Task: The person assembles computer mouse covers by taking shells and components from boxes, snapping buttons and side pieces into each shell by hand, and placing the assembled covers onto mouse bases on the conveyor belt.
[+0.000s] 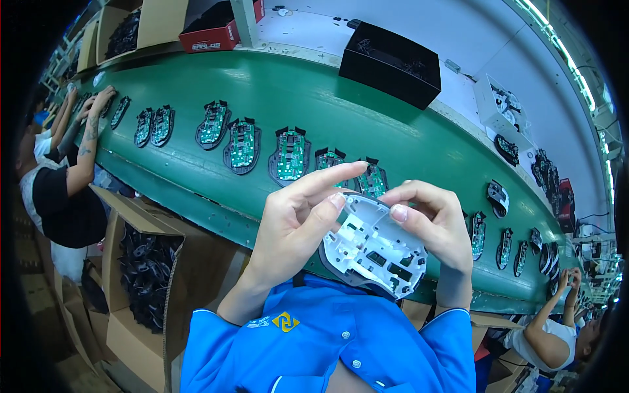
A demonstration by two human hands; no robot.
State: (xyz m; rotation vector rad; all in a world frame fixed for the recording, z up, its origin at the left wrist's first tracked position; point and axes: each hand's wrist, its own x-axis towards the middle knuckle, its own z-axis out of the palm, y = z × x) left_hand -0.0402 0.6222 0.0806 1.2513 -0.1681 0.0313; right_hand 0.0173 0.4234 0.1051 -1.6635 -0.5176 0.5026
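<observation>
Close in front of my chest is a half-built computer mouse (383, 243), with a white plastic inner frame and a dark outer edge. Green circuit board shows through holes in the frame. My left hand (288, 223) pinches its upper left rim with the thumb, the index finger stretched out above. On the upper right rim, the thumb and bent fingers of my right hand (440, 223) grip it. Just beyond my hands, mouse bases with green circuit boards (289, 154) lie in a row; one base (371, 178) is partly covered by my left index finger.
A green conveyor belt (282, 85) crosses ahead. Behind it stand a black box (390, 64), a red box (209, 38) and a white box of parts (501, 108). A carton of black parts (149, 278) stands at lower left. Co-workers (62, 177) sit left and right (553, 331).
</observation>
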